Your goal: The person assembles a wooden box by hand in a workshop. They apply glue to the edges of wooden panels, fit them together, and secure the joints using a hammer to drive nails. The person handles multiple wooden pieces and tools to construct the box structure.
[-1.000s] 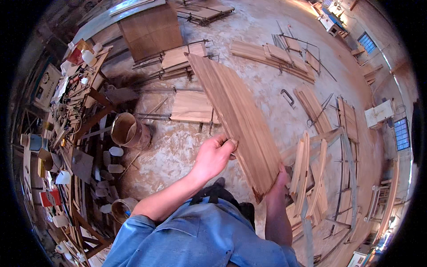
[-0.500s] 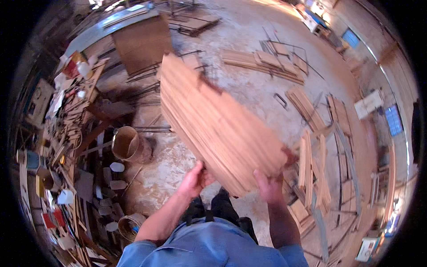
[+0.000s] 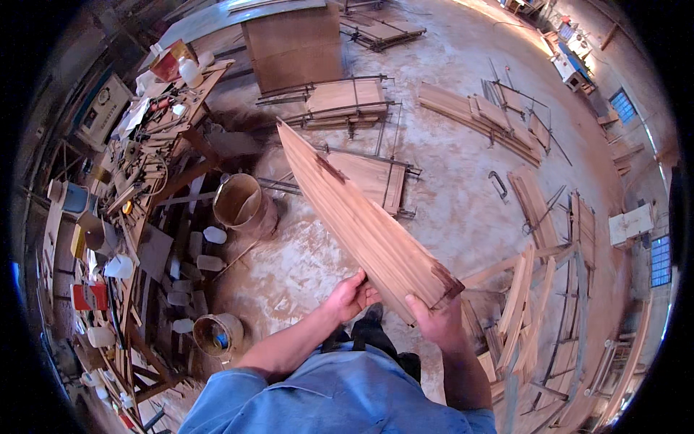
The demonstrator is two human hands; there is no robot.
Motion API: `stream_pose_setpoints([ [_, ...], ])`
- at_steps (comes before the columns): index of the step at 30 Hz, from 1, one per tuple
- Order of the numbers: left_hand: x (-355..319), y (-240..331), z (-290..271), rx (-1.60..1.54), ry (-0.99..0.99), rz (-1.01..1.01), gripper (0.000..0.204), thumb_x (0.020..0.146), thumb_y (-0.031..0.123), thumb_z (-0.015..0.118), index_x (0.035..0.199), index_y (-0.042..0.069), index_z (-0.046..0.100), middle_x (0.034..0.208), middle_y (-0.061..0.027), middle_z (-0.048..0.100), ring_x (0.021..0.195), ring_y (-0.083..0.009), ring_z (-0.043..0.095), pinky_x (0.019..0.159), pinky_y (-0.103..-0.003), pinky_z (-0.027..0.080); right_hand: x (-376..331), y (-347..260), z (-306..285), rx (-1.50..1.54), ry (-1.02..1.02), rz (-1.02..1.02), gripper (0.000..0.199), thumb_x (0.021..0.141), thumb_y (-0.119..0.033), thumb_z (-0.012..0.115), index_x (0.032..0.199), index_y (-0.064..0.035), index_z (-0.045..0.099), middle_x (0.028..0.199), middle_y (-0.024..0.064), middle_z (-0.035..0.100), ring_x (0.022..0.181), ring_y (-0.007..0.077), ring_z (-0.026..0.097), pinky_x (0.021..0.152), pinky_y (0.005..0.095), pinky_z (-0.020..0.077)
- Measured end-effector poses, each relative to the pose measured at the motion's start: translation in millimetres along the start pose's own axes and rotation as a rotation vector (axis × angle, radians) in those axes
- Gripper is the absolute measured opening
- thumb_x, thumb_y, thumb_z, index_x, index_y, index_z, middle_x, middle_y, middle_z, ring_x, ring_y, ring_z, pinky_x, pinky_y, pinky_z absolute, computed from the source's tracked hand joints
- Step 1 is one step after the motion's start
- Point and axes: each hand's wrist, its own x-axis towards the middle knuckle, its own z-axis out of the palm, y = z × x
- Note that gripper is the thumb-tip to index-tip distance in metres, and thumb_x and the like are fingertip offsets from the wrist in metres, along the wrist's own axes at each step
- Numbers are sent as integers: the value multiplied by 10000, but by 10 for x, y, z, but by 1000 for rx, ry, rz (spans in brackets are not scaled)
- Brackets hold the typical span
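A long wooden board (image 3: pixel 361 224) with striped brown grain is held out in front of me, tilted, its far end tapering to a point at the upper left. Dark, rough patches mark its right edge and near right corner. Around that near corner, my right hand (image 3: pixel 438 318) is closed, with the thumb on the upper face. My left hand (image 3: pixel 351 296) grips the left edge close to the near end, its fingers curled against the wood. The board hides part of the clamped panels behind it.
To the left stands a workbench (image 3: pixel 189 119) cluttered with tools and bottles, beside a large bucket (image 3: pixel 244 206) and a smaller bucket (image 3: pixel 217 334). Clamped wooden panels (image 3: pixel 350 98) lie on the floor ahead. Stacked planks (image 3: pixel 531 199) and leaning timber strips (image 3: pixel 522 304) are at the right.
The board has turned in my hands, so its face looks narrower and more edge-on. Both hands keep hold of it. The room has shifted right and down in view.
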Motion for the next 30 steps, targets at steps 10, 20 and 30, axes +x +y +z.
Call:
stream_pose_setpoints([
  [10,-385,1438,-172,1779,534,207,627,849,212,669,1372,-3,398,1332,-171,456,1165,-298,487,1021,-423,371,191,578,-589,-176,-253,63,425,798,-374,691,761,47,654,666,247,604,622,370,637,566,445,492],
  [20,-239,2034,51,2249,9,520,846,769,312,710,1451,20,304,1392,-255,423,1279,-370,437,1047,-440,371,-342,825,-914,-148,-162,-172,375,725,-350,687,653,10,614,630,216,590,673,413,606,605,484,476],
  [30,30,1638,345,1619,-122,-400,479,769,7,697,1210,-7,512,1165,-116,600,1003,-230,609,810,-366,539,-961,847,-1207,-121,-137,-103,321,708,-317,681,644,-11,611,613,194,580,633,410,585,578,487,445],
])
